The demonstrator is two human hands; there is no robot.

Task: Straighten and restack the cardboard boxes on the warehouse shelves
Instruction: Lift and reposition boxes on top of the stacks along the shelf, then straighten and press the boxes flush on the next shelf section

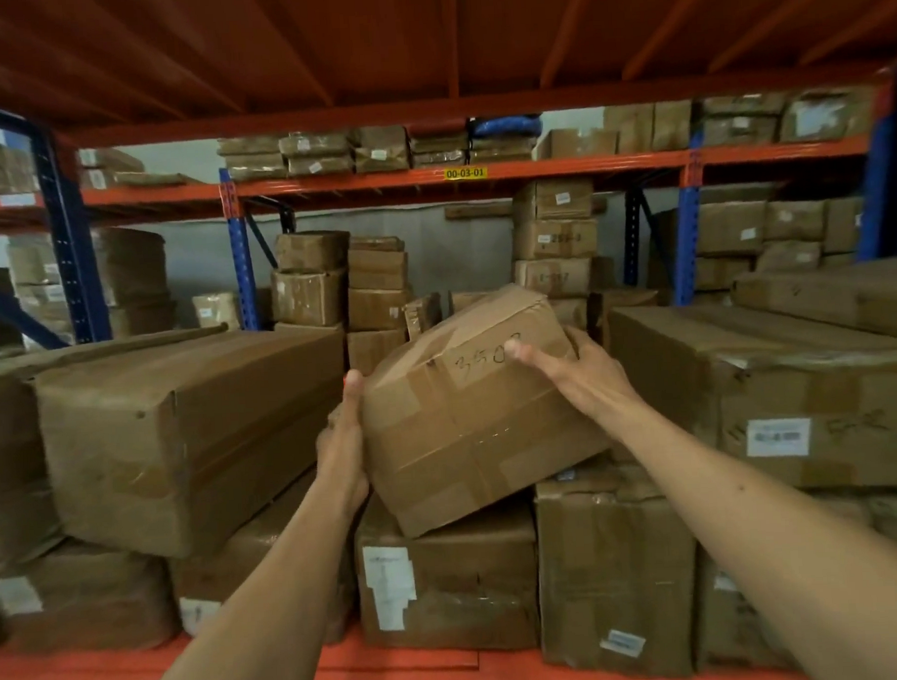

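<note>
A taped cardboard box (470,416) with handwritten digits on top sits tilted in the middle of the shelf, its lower corner resting on a labelled box (447,586) below. My left hand (343,447) grips its left side, thumb up along the edge. My right hand (576,370) holds its upper right corner, thumb laid across the top. A long box (183,433) lies to its left and a wide labelled box (777,392) to its right.
The orange shelf deck (399,666) runs along the front edge. An orange beam (465,173) and blue uprights (241,256) stand behind, with stacks of smaller boxes (377,286) at the back. The upper shelf's underside (423,37) hangs close overhead.
</note>
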